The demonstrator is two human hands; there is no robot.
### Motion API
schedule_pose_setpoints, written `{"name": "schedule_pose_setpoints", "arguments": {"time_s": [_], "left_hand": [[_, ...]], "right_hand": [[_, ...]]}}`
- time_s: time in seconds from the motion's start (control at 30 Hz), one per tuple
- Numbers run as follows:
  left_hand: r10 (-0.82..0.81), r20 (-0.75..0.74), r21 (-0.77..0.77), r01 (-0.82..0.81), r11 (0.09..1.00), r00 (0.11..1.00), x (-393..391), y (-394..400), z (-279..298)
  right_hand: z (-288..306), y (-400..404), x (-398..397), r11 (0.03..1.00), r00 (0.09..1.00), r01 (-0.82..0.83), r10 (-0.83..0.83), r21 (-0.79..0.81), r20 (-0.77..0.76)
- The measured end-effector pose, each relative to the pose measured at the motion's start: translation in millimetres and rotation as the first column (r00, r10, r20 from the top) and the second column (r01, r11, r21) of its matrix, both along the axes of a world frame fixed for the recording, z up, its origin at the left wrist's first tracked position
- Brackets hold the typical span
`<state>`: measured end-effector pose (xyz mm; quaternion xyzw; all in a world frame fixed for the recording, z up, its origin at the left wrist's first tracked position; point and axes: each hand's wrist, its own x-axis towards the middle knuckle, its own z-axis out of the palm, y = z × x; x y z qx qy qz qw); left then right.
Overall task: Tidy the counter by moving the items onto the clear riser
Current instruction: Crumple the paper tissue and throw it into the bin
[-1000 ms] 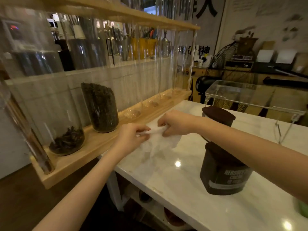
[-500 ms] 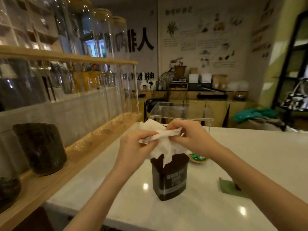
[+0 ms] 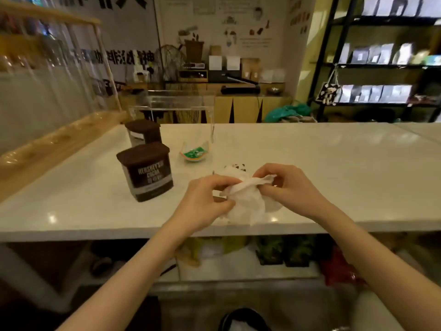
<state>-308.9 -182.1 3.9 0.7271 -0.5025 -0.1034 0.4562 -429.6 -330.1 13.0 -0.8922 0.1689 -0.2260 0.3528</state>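
Both hands hold a crumpled white paper towel (image 3: 248, 204) above the front edge of the white counter (image 3: 310, 163). My left hand (image 3: 205, 201) pinches its left side and my right hand (image 3: 288, 189) pinches its upper right corner. Two brown cocoa tins stand to the left: the nearer tin (image 3: 145, 172) and a second tin (image 3: 143, 132) behind it. A small dish with a green packet (image 3: 194, 152) lies beside them. The clear riser (image 3: 176, 103) stands at the counter's far edge, with nothing visible on top. A small spotted object (image 3: 236, 167) peeks out behind the towel.
A wooden rack with tall glass tubes (image 3: 47, 91) runs along the counter's left side. Bags and packets (image 3: 274, 252) fill the shelf under the counter. A dark bin (image 3: 243, 318) sits below me. Black shelving (image 3: 381, 60) stands at the back right.
My view has swung from the left rack to face the counter squarely. Both hands with the paper towel have moved right, away from the cocoa tins, toward the counter's front edge.
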Motion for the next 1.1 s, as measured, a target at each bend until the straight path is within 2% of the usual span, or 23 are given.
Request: {"name": "schedule_pose_setpoints", "arguments": {"time_s": [0.2, 0.33, 0.43, 0.63, 0.8, 0.93, 1.1], "left_hand": [[-0.055, -0.021, 0.115, 0.057, 0.992, 0.998, -64.8, 1.2, -70.5], [-0.059, -0.052, 0.225, 0.070, 0.972, 0.997, -88.3, -2.0, -142.7], [-0.026, -0.104, 0.317, 0.059, 0.947, 0.994, -94.8, -11.7, -214.3], [0.010, -0.119, 0.511, 0.053, 0.858, 0.993, -96.2, -38.2, -386.8], [0.077, -0.204, 0.595, 0.061, 0.801, 0.976, -94.8, -48.8, -522.2], [0.077, -0.146, 0.660, 0.039, 0.750, 0.986, -82.7, -57.3, -627.8], [0.085, -0.143, 0.687, 0.037, 0.726, 0.986, -67.1, -68.9, -720.9]], "right_hand": [[-75.6, 6.3, -72.4, 0.981, 0.994, -0.010, 0.031, 0.194, -0.105], [-151.8, 7.5, -98.4, 0.959, 0.977, 0.014, 0.047, 0.285, -0.208], [-228.8, 2.6, -106.4, 0.941, 0.963, 0.091, 0.000, 0.326, -0.268], [-415.2, -7.8, -105.9, 0.916, 0.901, 0.239, -0.086, 0.322, -0.424], [-557.6, -13.2, -91.3, 0.890, 0.871, 0.300, -0.110, 0.343, -0.478], [-660.8, -15.5, -79.4, 0.852, 0.834, 0.363, -0.117, 0.376, -0.540], [-761.7, -14.7, -57.5, 0.856, 0.783, 0.387, -0.110, 0.342, -0.612]]}}
